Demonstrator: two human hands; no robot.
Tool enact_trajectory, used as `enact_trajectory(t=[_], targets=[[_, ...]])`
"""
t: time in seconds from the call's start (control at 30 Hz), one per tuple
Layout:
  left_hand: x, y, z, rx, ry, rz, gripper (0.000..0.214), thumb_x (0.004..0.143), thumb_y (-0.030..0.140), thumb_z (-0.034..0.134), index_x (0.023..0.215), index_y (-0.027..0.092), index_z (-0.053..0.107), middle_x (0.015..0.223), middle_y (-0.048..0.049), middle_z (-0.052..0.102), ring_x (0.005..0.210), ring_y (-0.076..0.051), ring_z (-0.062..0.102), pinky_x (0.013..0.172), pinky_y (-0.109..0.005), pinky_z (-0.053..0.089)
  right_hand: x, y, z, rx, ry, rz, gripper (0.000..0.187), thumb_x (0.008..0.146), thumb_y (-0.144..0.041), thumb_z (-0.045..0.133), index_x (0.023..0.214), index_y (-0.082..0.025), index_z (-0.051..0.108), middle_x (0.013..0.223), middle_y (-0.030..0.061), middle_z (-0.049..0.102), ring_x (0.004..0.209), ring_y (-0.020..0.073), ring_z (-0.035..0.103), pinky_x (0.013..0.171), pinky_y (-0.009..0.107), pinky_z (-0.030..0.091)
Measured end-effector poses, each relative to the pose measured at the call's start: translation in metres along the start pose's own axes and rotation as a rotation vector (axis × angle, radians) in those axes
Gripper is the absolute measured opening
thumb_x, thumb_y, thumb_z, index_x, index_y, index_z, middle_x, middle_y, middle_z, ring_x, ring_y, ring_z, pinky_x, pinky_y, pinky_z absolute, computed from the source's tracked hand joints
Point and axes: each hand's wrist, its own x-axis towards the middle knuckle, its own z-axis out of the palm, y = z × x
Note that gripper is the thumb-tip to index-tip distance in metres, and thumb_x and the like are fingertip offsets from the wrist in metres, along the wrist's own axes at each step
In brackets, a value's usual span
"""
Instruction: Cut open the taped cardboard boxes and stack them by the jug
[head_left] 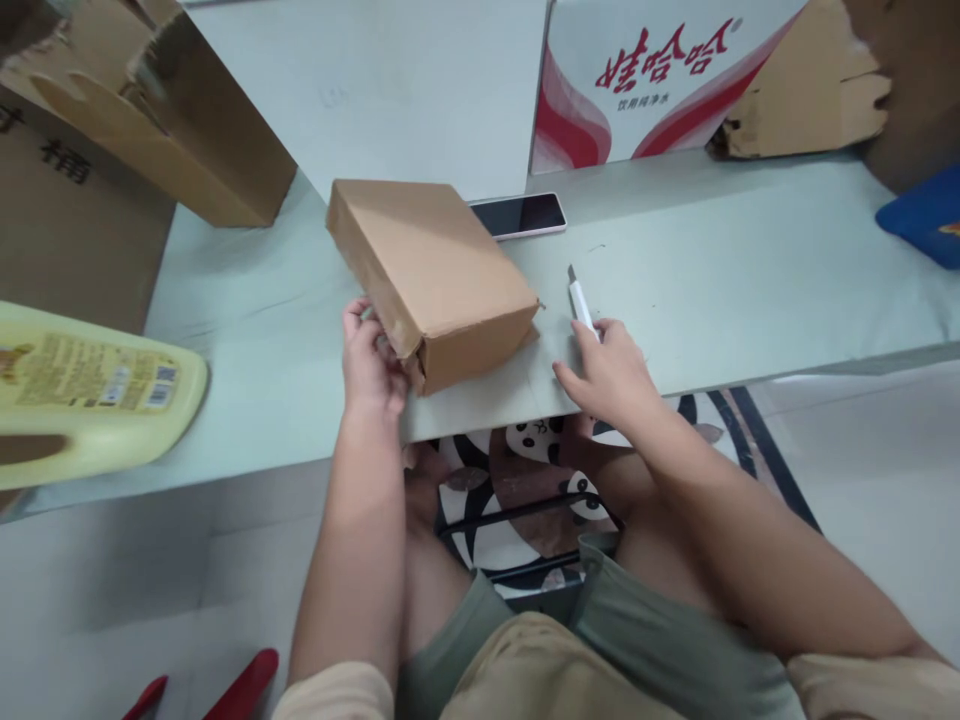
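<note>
A brown cardboard box (442,260) sits tilted near the table's front edge, its near left corner slightly torn open. My left hand (373,360) is curled against the box's left side, with some fingertips hidden behind and under it. A bit of something green shows at those fingers, too small to name. To the right, a white utility knife (582,305) points away from me with its blade out. My right hand (616,375) has its fingers on the rear of the knife's handle, while the thumb stands apart from it.
Behind the box lies a phone (525,215). A yellow jug (97,390) is at left, with cardboard boxes (217,140) beyond. A white and red carton (645,90) stands at the back, and a blue item (926,220) at far right. The table's front edge (480,425) runs above my knees.
</note>
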Motion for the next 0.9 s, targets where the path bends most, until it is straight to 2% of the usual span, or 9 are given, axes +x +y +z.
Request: enact_trajectory(t=[0.07, 0.17, 0.3, 0.4, 0.53, 0.6, 0.7, 0.8, 0.9], targets=[[0.002, -0.004, -0.004, 0.090, -0.010, -0.120, 0.026, 0.068, 0.020, 0.067, 0.092, 0.025, 0.058, 0.077, 0.0010, 0.060, 0.076, -0.018, 0.064, 0.066, -0.026, 0.052, 0.002, 0.002, 0.007, -0.020, 0.072, -0.063, 0.059, 0.089, -0.038, 0.056, 0.140, -0.009, 0.061, 0.154, 0.0314, 0.045, 0.146, 0.0559, 0.040, 0.112, 0.072, 0.038], [0.004, -0.008, -0.008, 0.074, -0.014, -0.094, 0.018, 0.074, 0.033, 0.068, 0.088, 0.022, 0.062, 0.084, -0.0023, 0.065, 0.083, -0.019, 0.067, 0.071, -0.027, 0.055, 0.009, 0.007, 0.018, 0.066, 0.135, -0.177, 0.057, 0.089, -0.039, 0.054, 0.138, -0.013, 0.064, 0.160, 0.0251, 0.044, 0.153, 0.0536, 0.032, 0.117, 0.076, 0.032], [0.005, -0.003, -0.010, 0.012, -0.027, 0.087, 0.037, 0.075, 0.056, 0.069, 0.080, 0.021, 0.058, 0.082, -0.0034, 0.063, 0.086, -0.020, 0.065, 0.078, -0.029, 0.054, 0.026, 0.012, 0.026, 0.260, 0.185, -0.324, 0.063, 0.086, -0.037, 0.055, 0.143, -0.012, 0.058, 0.154, 0.0208, 0.054, 0.151, 0.0438, 0.041, 0.124, 0.067, 0.034], [0.001, 0.005, -0.009, -0.003, -0.013, 0.268, 0.033, 0.074, 0.052, 0.068, 0.073, 0.022, 0.055, 0.076, -0.0023, 0.060, 0.081, -0.019, 0.061, 0.078, -0.030, 0.051, 0.036, 0.008, 0.029, 0.373, 0.238, -0.447, 0.060, 0.086, -0.034, 0.053, 0.142, -0.013, 0.057, 0.144, 0.0195, 0.062, 0.146, 0.0391, 0.049, 0.124, 0.063, 0.037], [-0.012, 0.014, -0.009, 0.029, -0.092, 0.404, 0.028, 0.076, 0.053, 0.063, 0.080, 0.025, 0.064, 0.091, -0.0054, 0.070, 0.100, -0.025, 0.066, 0.093, -0.038, 0.052, 0.031, -0.005, 0.030, 0.564, 0.279, -0.602, 0.048, 0.091, -0.031, 0.049, 0.136, -0.016, 0.059, 0.124, 0.0175, 0.069, 0.117, 0.0311, 0.066, 0.102, 0.053, 0.057], [-0.017, 0.017, -0.011, 0.015, -0.153, 0.370, 0.028, 0.074, 0.055, 0.062, 0.080, 0.027, 0.066, 0.099, -0.0059, 0.074, 0.115, -0.029, 0.066, 0.103, -0.041, 0.051, 0.026, -0.011, 0.029, 0.652, 0.267, -0.663, 0.042, 0.093, -0.032, 0.049, 0.130, -0.018, 0.061, 0.113, 0.0154, 0.069, 0.103, 0.0276, 0.067, 0.091, 0.048, 0.061], [-0.019, 0.022, -0.016, -0.035, -0.159, 0.251, 0.028, 0.069, 0.055, 0.065, 0.073, 0.027, 0.063, 0.087, -0.0075, 0.073, 0.114, -0.033, 0.067, 0.098, -0.043, 0.055, 0.021, -0.014, 0.031, 0.716, 0.225, -0.674, 0.042, 0.096, -0.040, 0.050, 0.132, -0.022, 0.063, 0.113, 0.0131, 0.070, 0.107, 0.0277, 0.067, 0.097, 0.049, 0.059], [-0.014, 0.024, -0.022, -0.044, -0.131, 0.114, 0.022, 0.068, 0.048, 0.062, 0.075, 0.027, 0.064, 0.075, -0.0055, 0.069, 0.092, -0.029, 0.072, 0.077, -0.039, 0.058, 0.024, -0.011, 0.036, 0.864, 0.043, -0.591, 0.054, 0.097, -0.052, 0.051, 0.144, -0.027, 0.058, 0.143, 0.0110, 0.064, 0.137, 0.0297, 0.058, 0.118, 0.052, 0.048], [-0.010, 0.023, -0.022, -0.044, -0.054, 0.009, 0.017, 0.067, 0.039, 0.058, 0.078, 0.028, 0.064, 0.066, -0.0017, 0.066, 0.066, -0.022, 0.065, 0.056, -0.031, 0.051, 0.032, -0.008, 0.041, 1.096, -0.149, -0.481, 0.069, 0.094, -0.051, 0.056, 0.157, -0.028, 0.044, 0.167, 0.0049, 0.042, 0.157, 0.0274, 0.039, 0.130, 0.050, 0.035]])
